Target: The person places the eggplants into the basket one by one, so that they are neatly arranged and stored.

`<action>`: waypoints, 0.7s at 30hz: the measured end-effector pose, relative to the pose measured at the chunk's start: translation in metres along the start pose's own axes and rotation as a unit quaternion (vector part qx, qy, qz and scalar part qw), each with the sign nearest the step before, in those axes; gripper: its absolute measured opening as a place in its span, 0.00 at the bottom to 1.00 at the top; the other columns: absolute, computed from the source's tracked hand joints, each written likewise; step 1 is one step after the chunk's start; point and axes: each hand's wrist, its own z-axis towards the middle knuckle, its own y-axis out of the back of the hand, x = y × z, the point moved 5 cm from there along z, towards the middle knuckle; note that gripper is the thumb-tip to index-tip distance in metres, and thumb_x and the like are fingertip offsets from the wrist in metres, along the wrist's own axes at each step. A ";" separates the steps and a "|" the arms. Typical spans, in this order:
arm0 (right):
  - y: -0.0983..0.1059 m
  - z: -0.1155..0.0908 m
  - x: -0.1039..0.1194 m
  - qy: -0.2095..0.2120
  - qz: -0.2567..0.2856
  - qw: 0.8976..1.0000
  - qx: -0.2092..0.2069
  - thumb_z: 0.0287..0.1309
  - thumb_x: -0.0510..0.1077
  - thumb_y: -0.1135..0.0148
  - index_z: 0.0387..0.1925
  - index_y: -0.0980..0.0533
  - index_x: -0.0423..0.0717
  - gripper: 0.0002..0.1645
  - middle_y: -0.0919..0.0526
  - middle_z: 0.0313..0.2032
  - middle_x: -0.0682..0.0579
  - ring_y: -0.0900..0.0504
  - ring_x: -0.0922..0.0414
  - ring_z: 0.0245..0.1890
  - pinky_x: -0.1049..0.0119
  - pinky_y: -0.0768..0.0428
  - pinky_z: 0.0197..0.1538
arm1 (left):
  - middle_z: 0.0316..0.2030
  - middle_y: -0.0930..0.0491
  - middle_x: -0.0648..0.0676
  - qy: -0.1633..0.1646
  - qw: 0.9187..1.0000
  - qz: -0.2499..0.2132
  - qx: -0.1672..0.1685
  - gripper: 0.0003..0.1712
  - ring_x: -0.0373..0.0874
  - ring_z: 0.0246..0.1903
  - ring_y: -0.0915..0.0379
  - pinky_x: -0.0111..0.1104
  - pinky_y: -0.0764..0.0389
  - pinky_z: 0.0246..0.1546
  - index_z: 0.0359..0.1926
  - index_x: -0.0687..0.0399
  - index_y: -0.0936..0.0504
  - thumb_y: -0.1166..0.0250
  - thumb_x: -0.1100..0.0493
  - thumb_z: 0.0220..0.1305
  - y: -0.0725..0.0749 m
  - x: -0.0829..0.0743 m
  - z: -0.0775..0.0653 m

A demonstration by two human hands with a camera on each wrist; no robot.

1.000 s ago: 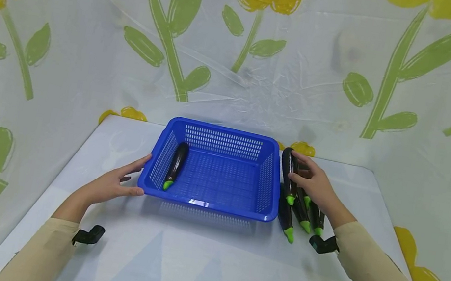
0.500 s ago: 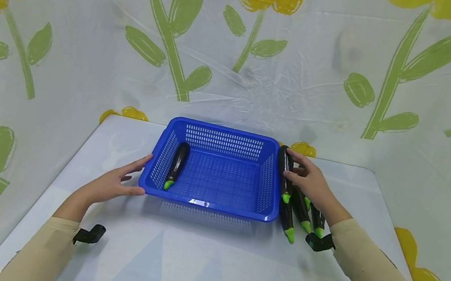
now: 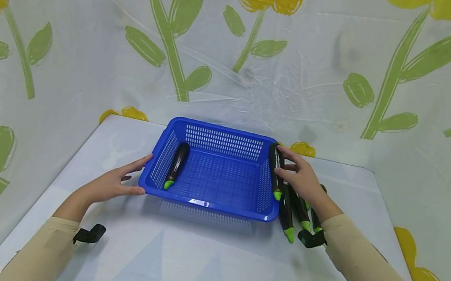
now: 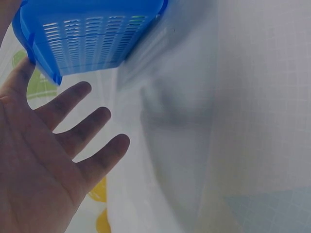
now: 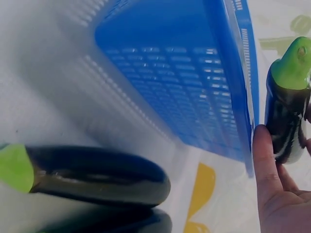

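A blue plastic basket (image 3: 205,205) with slotted walls stands on the table. Inside it, along the left wall, lies one dark eggplant (image 3: 177,166) with a green stem end. My right hand (image 3: 302,177) pinches a second eggplant (image 3: 275,171) between thumb and fingers, above the basket's right rim; its green end shows in the right wrist view (image 5: 291,73). With fingers spread, my left hand (image 3: 114,185) touches the basket's left rim, and the left wrist view shows its palm bare. Several more eggplants (image 3: 286,213) lie right of the basket, partly hidden by my right hand and wrist.
The white table (image 3: 195,265) has pale blue triangles near its front. A hanging cloth (image 3: 286,96) with yellow flowers and green leaves rises behind it and at both sides. Black wrist cameras (image 3: 89,234) jut from both sleeves.
My right hand has moved left with the eggplant, from over the pile beside the basket to above its right rim. The left hand and the basket stay in place.
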 end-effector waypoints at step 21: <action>-0.032 0.012 0.016 -0.004 0.009 1.000 0.028 0.69 0.47 0.36 0.78 0.39 0.62 0.39 0.38 0.74 0.43 0.31 0.37 0.67 0.35 0.27 0.64 | 0.79 0.52 0.64 -0.009 1.000 0.000 -0.002 0.58 0.72 0.74 0.52 0.69 0.38 0.65 0.81 0.27 0.58 0.29 0.38 0.61 0.000 0.000 0.001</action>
